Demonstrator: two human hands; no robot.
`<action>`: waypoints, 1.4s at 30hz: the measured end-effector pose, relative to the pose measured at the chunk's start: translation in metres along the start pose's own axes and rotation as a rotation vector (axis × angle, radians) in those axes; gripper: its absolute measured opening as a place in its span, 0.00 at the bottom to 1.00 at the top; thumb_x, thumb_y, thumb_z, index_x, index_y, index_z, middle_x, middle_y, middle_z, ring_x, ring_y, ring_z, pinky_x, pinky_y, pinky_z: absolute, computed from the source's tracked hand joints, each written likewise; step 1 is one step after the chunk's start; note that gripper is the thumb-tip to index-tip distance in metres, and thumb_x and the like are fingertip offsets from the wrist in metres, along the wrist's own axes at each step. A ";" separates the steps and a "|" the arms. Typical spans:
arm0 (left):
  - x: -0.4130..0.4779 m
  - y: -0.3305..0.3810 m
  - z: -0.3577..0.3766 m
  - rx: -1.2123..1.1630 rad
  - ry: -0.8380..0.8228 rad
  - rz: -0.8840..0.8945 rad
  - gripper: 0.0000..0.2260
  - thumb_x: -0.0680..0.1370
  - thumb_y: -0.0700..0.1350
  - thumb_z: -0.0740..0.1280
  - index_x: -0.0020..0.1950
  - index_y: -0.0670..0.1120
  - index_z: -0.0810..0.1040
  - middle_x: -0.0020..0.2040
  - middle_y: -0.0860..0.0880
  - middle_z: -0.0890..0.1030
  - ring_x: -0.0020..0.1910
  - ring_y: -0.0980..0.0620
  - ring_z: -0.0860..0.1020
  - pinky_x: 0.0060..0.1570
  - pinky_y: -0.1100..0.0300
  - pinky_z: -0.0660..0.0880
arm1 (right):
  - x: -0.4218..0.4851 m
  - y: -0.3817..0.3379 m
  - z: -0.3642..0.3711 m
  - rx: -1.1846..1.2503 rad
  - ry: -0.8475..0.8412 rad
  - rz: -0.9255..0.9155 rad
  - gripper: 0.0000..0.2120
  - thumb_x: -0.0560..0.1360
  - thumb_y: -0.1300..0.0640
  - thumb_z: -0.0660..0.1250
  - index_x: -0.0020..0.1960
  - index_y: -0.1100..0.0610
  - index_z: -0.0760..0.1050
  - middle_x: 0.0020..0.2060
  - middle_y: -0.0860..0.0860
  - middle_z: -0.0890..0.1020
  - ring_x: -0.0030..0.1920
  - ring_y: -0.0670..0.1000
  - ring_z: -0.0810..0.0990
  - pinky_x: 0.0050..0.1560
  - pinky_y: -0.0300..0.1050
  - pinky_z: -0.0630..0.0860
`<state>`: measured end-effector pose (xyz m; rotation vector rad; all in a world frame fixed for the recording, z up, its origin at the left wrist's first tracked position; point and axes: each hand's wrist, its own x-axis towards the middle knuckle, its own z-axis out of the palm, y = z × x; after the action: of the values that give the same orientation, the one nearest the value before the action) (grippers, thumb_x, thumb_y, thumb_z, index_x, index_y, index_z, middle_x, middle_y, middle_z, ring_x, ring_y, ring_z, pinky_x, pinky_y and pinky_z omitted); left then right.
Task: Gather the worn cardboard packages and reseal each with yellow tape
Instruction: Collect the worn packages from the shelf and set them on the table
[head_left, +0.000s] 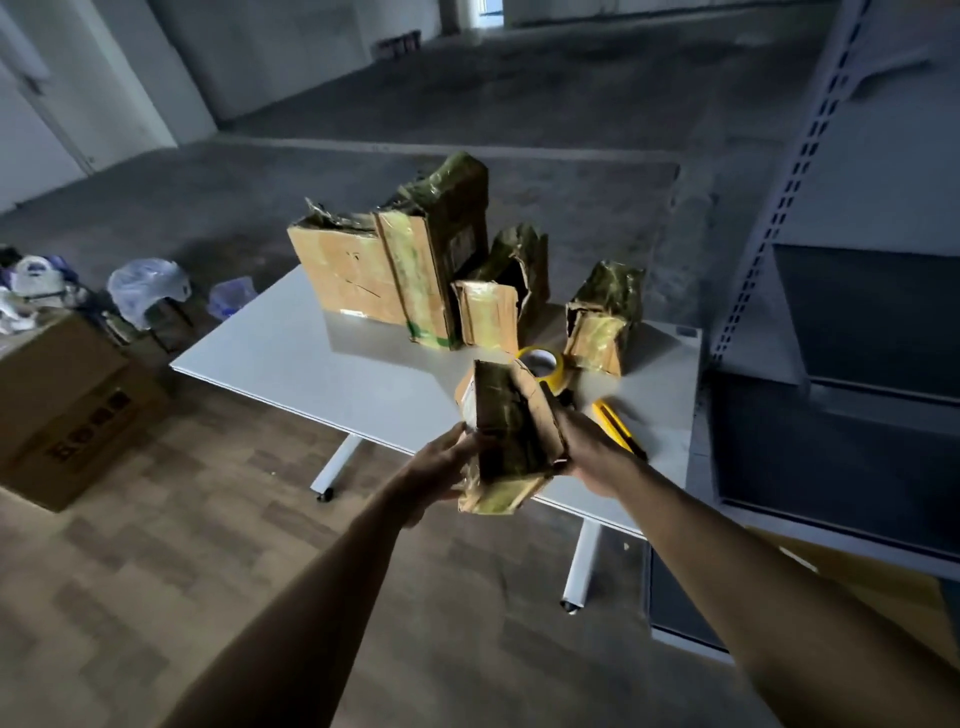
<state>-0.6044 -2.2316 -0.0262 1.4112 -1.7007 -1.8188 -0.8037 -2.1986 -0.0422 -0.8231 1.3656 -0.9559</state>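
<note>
I hold a worn cardboard package (511, 439) in the air in front of the white table (291, 353), one hand on each side. My left hand (441, 470) grips its left side and my right hand (584, 447) grips its right side. Several other worn packages stand upright on the table: a wide one (348, 278), a tall one (434, 260), a smaller one (491, 314) and one apart at the right (602, 317). A roll of yellow tape (543, 364) lies on the table just behind the held package. A yellow utility knife (621, 428) lies beside my right hand.
A large cardboard box (67, 405) stands on the wooden floor at the left, with plastic bags (145, 288) and clutter behind it. Grey metal shelving (841, 322) stands right of the table. Concrete floor stretches beyond the table.
</note>
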 end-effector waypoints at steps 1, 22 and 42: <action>0.005 0.002 -0.008 -0.003 -0.014 -0.001 0.24 0.74 0.63 0.66 0.69 0.60 0.71 0.64 0.49 0.79 0.61 0.49 0.78 0.57 0.52 0.78 | 0.008 -0.001 0.005 0.012 -0.024 0.000 0.28 0.78 0.29 0.52 0.59 0.46 0.80 0.55 0.48 0.85 0.57 0.52 0.82 0.58 0.55 0.79; 0.150 0.031 -0.199 0.205 -0.392 0.041 0.26 0.72 0.65 0.66 0.68 0.61 0.69 0.62 0.54 0.80 0.59 0.50 0.80 0.52 0.56 0.77 | 0.150 -0.069 0.115 0.038 0.393 -0.007 0.21 0.77 0.35 0.63 0.45 0.52 0.82 0.48 0.61 0.84 0.47 0.54 0.82 0.47 0.45 0.72; 0.229 0.043 -0.189 0.526 -0.043 0.042 0.26 0.83 0.45 0.62 0.79 0.45 0.57 0.73 0.43 0.70 0.70 0.45 0.70 0.65 0.54 0.69 | 0.224 -0.072 0.052 -0.668 0.269 0.059 0.34 0.68 0.47 0.76 0.67 0.52 0.64 0.49 0.48 0.76 0.47 0.48 0.77 0.40 0.43 0.76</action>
<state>-0.5855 -2.5294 -0.0596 1.5059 -2.3273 -1.4434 -0.7643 -2.4353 -0.0663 -1.1656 1.9784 -0.5690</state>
